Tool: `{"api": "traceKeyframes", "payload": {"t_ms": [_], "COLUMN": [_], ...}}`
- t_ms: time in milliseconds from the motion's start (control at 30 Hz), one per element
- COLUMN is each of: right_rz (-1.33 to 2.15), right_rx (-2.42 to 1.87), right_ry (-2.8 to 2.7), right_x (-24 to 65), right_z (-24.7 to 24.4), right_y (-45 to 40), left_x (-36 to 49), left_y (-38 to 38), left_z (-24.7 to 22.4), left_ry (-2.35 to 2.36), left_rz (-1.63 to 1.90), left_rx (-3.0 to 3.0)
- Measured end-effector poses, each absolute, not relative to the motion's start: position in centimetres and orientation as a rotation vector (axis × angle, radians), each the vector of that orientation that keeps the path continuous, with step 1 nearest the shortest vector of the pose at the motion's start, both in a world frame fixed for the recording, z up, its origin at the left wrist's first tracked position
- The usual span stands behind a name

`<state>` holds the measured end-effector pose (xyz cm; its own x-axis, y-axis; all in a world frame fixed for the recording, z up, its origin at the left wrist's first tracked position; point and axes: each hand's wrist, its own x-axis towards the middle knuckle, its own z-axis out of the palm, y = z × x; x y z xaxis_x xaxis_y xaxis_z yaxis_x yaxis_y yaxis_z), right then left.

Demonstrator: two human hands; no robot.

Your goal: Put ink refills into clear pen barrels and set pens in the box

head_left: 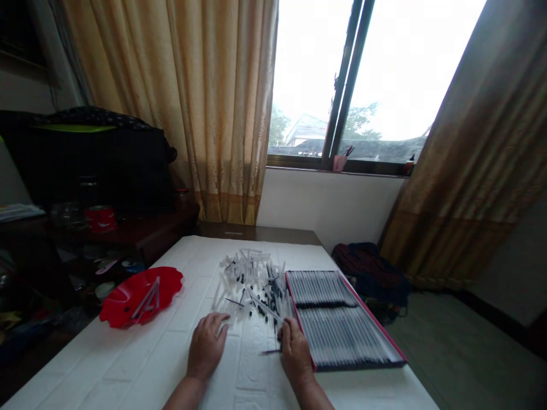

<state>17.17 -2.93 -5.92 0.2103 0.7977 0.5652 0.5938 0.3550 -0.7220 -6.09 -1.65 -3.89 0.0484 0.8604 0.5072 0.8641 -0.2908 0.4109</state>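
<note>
Fingers of the right hand (294,344) are pinched on the near end of a slender, translucent plastic tube (265,307), which slants away over the loose pieces on the white, brick-patterned counter (141,356). Those of the left hand (207,341) are loosely curved with the thumb apart, with nothing visible in them, just short of the pile.

A light pinch near the end seems best, since so thin a tube could roll or skid under pressure. Lifting its far end clear before drawing it sideways should spare the small parts, and the left fingertips could steady it.

Counting: one tube is in the grasp; one thin dark rod (270,352) lies beside the right hand, held or not I cannot tell. One shallow, pink-edged tray (383,332) carries two rows of dark-ended clear sticks (344,336), too close-set to count. One red, scalloped dish (168,282) has a few overlapping tubes, perhaps four. Small black plugs (250,314) number over ten; the heap of clear tubes (256,265) is too tangled to number.
</note>
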Motion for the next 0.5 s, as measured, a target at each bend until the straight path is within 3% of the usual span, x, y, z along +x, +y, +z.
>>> {"api": "traceKeyframes", "payload": {"t_ms": [500], "right_rz": [0.196], "right_rx": [-1.338], "right_ry": [-1.482], "right_x": [17.3], "right_z": [-6.2], "right_y": [-2.9], "left_x": [-1.0], "left_y": [2.4], "left_z": [-3.0], "left_ry": [-1.653], "left_rz": [-0.731], "left_rx": [-2.489]}}
